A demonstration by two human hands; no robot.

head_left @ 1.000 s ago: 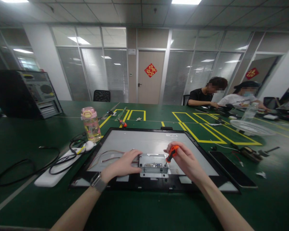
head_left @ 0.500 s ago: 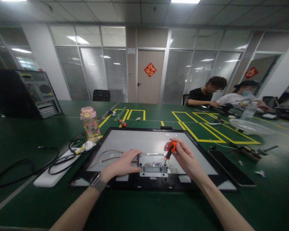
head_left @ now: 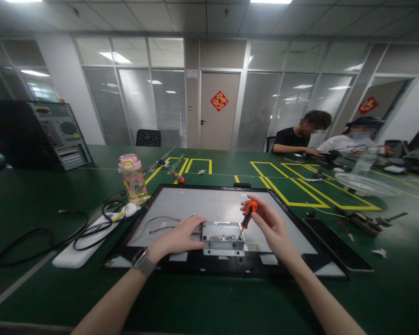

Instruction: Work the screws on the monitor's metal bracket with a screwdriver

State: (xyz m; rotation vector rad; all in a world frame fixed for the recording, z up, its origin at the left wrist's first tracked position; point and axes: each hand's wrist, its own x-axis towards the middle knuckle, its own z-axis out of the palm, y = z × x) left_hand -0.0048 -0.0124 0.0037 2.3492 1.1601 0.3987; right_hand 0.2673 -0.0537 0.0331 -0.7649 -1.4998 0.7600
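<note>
A flat screen panel [head_left: 195,200] with a black frame lies on the green table in front of me. On its near part sits a silver metal bracket [head_left: 215,229] with ports along it. My left hand [head_left: 178,238] grips the bracket's left side, thumb at the near edge and fingers over the far corner. In my right hand [head_left: 273,227] is an orange and black screwdriver [head_left: 250,213], tilted, its handle between thumb and fingers. The screwdriver's tip points down at the bracket's right end; whether it sits in a screw is too small to tell. Thin wires [head_left: 157,228] run left from the bracket.
Left stand a pink-lidded bottle [head_left: 134,179], a white power strip [head_left: 73,256] with black cables and a computer case [head_left: 61,135]. A phone [head_left: 337,242] lies to the right. Another screwdriver [head_left: 179,177] lies beyond the panel. Two people sit at the far right.
The fingers of my right hand have shifted and opened somewhat around the screwdriver handle. My left hand stays on the bracket. The view has moved slightly.
</note>
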